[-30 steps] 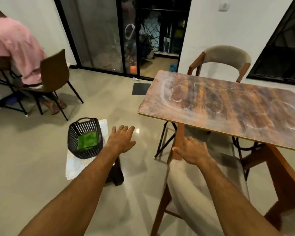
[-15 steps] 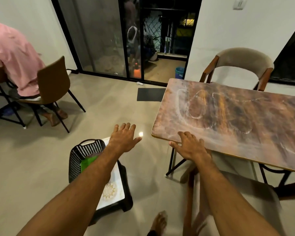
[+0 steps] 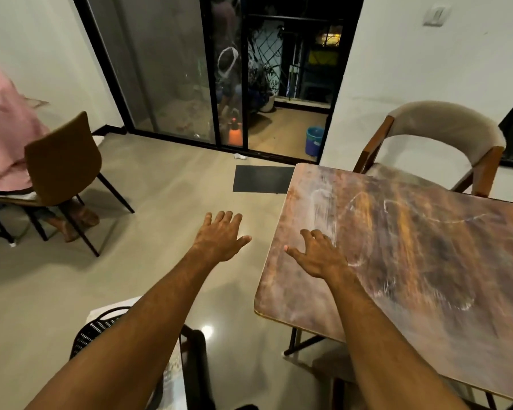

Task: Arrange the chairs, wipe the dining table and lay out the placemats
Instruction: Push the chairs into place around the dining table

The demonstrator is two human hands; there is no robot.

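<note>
Glossy beige floor (image 3: 57, 291) underfoot, with a bright glare spot at 6 o'clock. At 7 o'clock, half hidden under the left forearm, a black perforated basket (image 3: 92, 332) on a pale-topped low stand (image 3: 172, 380); contents not readable. At 4 o'clock, a wooden dining table (image 3: 427, 291) with a mottled brown top, smeared with pale chalky swirls, its near corner rounded and its far right side cut off by the frame edge. Beneath that near corner, dark table legs and something pale, too blurred to name.

Left hand (image 3: 219, 238) at centre, palm down over bare floor, fingers (image 3: 228, 217) loosely spread, thumb out to the right, holding nothing, just left of the table's left edge and apart from it. Right hand (image 3: 317, 255) palm down over the table's left margin, fingers (image 3: 314, 236) splayed and slightly curled, empty; contact with the top not certain.

Farther, at 12 o'clock, a dark floor mat (image 3: 261, 179) before black-framed sliding glass doors (image 3: 175, 69). At 2 o'clock, an upholstered armchair (image 3: 444, 125) with wooden frame, tucked behind the table against the white wall (image 3: 412, 54). At 9 o'clock, a brown shell chair (image 3: 62, 161) occupied by a person in pink (image 3: 3, 128), mostly cut off.
</note>
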